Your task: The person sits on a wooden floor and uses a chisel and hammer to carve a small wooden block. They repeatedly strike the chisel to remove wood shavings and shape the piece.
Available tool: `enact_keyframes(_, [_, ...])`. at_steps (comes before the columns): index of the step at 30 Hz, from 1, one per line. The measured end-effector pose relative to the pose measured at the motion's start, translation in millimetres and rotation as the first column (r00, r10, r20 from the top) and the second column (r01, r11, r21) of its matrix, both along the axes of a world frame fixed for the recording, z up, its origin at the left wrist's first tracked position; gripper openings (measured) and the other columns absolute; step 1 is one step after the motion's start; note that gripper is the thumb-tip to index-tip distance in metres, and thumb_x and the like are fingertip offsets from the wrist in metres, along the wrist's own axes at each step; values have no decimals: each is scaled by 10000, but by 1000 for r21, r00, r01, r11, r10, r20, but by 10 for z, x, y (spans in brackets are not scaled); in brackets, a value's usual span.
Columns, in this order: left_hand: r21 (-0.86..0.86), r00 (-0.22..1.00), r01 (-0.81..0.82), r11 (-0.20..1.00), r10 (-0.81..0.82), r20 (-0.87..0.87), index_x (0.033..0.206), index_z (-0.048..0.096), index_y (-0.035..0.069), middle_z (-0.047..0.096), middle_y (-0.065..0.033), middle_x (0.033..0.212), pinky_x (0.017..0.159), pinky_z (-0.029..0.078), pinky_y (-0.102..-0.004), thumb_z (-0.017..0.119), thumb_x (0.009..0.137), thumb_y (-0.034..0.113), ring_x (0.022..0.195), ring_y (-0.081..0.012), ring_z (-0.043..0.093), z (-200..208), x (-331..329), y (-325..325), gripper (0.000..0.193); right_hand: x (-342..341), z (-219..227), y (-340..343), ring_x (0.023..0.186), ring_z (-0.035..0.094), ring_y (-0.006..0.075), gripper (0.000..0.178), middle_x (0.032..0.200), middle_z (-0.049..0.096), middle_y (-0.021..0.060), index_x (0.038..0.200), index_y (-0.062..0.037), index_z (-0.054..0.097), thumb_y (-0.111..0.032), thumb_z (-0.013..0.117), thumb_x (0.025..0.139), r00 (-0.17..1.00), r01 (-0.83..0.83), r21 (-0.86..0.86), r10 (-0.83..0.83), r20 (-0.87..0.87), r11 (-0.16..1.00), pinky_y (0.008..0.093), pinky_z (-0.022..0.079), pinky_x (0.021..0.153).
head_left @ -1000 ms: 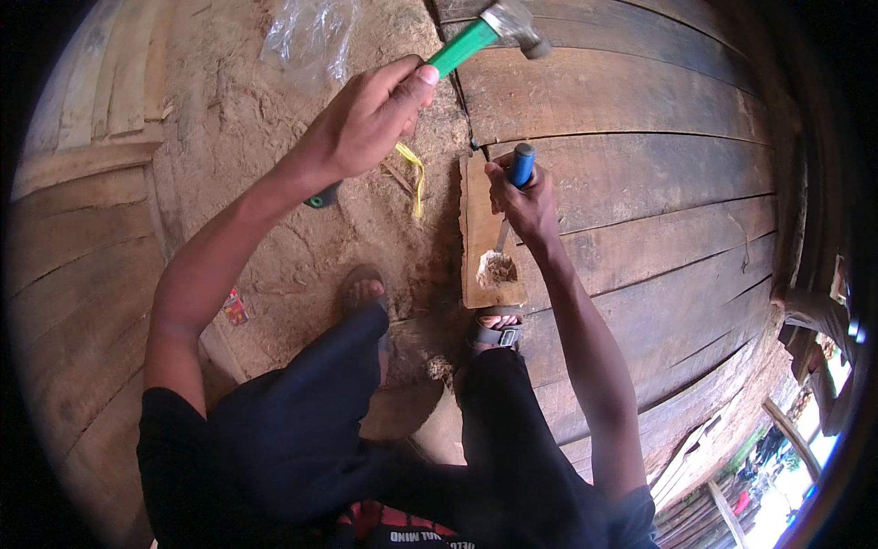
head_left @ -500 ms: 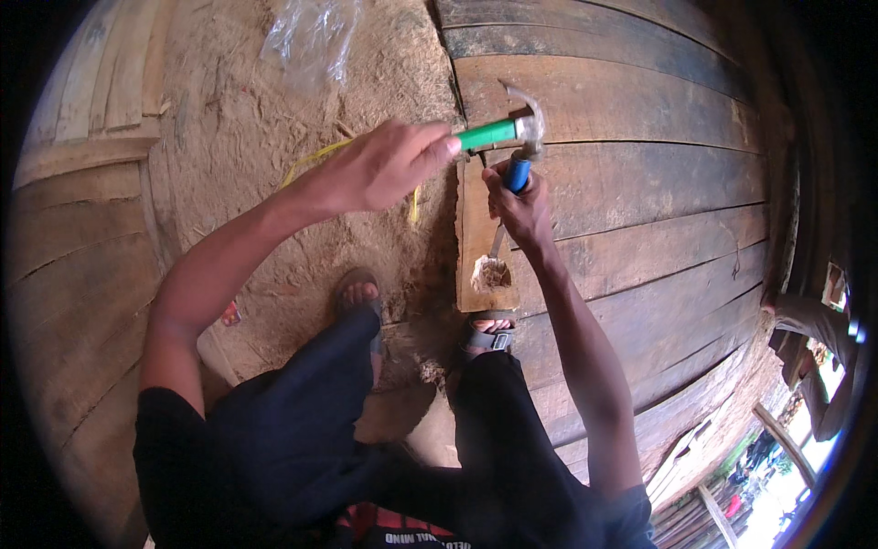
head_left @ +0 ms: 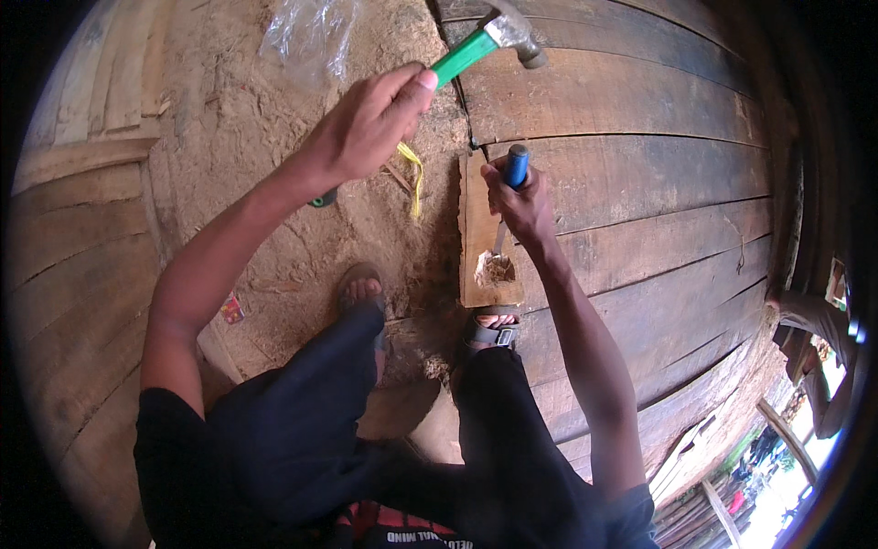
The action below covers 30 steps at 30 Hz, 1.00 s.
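Observation:
My left hand (head_left: 375,123) is closed round the green handle of a claw hammer (head_left: 464,57), whose metal head is up beyond the chisel and clear of it. In my right hand (head_left: 525,203) is a chisel (head_left: 517,165) with a blue handle, held steeply upright. Its metal blade runs down to a rough, pale hollow (head_left: 495,268) cut into a wooden block (head_left: 476,220). Wood chips lie in the hollow, and the blade's tip is hard to make out among them. The block's near end rests by my right sandal (head_left: 492,336).
Wide wooden planks (head_left: 631,174) stretch away on the right. On the sawdust-covered ground (head_left: 247,156) at the left lie a clear plastic bag (head_left: 311,38), a yellow strip (head_left: 416,178) and a small red packet (head_left: 232,309). Another person (head_left: 817,334) is at the far right edge.
The hammer has risen from the top of the chisel handle, up and to the left, with my left hand. My right hand and the chisel stay nearly in place.

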<state>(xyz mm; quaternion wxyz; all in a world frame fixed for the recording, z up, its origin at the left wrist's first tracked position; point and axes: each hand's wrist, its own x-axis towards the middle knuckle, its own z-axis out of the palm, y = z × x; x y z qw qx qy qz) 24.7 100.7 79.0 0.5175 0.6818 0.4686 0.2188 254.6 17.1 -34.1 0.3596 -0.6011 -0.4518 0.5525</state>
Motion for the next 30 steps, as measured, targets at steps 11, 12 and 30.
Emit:
enact_keyframes(11, [86,985,115,990,-102,-138,856,509,36,408,8,583,487,349,-305,342,1036,458,529,-86,399,-90,2,-98,489,75,3,-203,500,493,67,226,573,523,-11,830,11,618,-193,642,926,982,190,-33,-190,1,981,253,406,460])
enact_keyframes(12, [98,986,99,990,-84,-142,852,506,38,402,13,584,484,344,-300,334,1037,463,529,-80,391,-68,-6,-102,494,76,59,-191,503,492,64,219,576,524,-12,831,9,618,-186,646,925,979,203,-1,-203,-18,979,248,402,461])
enact_keyframes(30, [150,988,117,982,-100,-116,853,497,30,413,2,626,504,366,-278,341,1043,434,552,-69,406,-53,33,-58,473,136,292,-149,524,484,53,224,596,532,-15,871,16,636,-199,665,925,965,257,103,-261,28,961,233,389,477])
